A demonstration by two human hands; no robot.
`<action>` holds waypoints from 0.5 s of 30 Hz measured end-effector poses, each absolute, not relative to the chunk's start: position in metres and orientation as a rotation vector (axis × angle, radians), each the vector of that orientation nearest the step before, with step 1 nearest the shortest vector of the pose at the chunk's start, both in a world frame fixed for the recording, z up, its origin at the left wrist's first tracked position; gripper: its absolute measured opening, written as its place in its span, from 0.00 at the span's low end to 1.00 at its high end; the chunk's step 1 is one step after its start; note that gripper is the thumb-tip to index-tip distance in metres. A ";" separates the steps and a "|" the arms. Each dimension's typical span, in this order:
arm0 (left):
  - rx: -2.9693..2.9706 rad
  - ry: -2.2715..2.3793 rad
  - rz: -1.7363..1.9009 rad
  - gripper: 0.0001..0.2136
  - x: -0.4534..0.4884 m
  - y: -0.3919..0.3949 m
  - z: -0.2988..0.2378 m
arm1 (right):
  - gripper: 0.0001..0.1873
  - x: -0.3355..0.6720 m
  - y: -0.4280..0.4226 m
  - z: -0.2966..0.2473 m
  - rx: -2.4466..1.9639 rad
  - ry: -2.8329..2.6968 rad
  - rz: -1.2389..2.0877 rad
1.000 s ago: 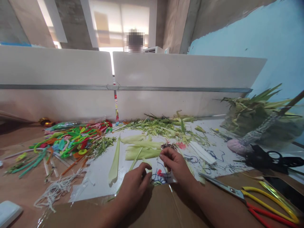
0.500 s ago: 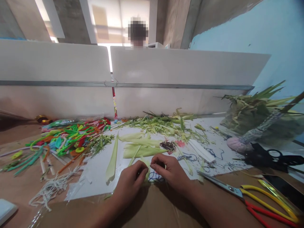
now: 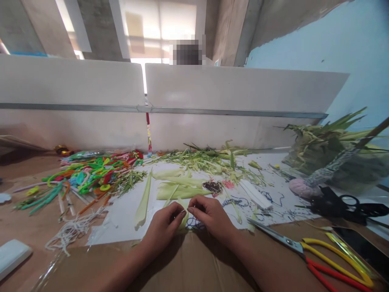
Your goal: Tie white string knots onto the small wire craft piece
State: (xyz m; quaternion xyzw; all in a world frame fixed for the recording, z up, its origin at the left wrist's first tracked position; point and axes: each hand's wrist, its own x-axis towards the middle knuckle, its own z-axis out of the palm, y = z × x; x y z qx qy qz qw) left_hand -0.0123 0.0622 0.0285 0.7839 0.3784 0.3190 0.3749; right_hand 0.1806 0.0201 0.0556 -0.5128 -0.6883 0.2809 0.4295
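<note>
I see both hands together, left hand (image 3: 162, 229) and right hand (image 3: 209, 217) pinching a green leaf strip (image 3: 183, 219) w/ blue thread (image 3: 194, 223) between them. Scissors (image 3: 306, 249) right of the hands, cut leaves (image 3: 179, 190) just beyond, pipe cleaners (image 3: 91, 176) far left on counter (image 3: 27, 227).

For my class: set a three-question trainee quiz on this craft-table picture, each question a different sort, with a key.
1. True or false: the left hand and right hand meet fingertip to fingertip over a pale green leaf strip and blue thread.
2. Which lies nearest the right forearm? A the yellow-and-red-handled scissors B the colourful pipe cleaners C the white string bundle
3. Fill in: the black scissors lie on the person's ____ side.

Key: 1 true; 2 A; 3 right.
</note>
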 end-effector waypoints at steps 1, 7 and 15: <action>2.002 0.975 0.824 0.13 -0.012 0.062 0.029 | 0.06 0.182 0.021 0.055 -1.279 -1.715 0.691; 2.014 1.000 0.902 0.15 -0.013 0.062 0.026 | 0.07 0.188 0.027 0.050 -1.320 -1.751 0.597; 2.005 1.050 1.026 0.16 -0.029 0.052 0.043 | 0.12 0.198 0.030 0.041 -1.401 -1.931 0.466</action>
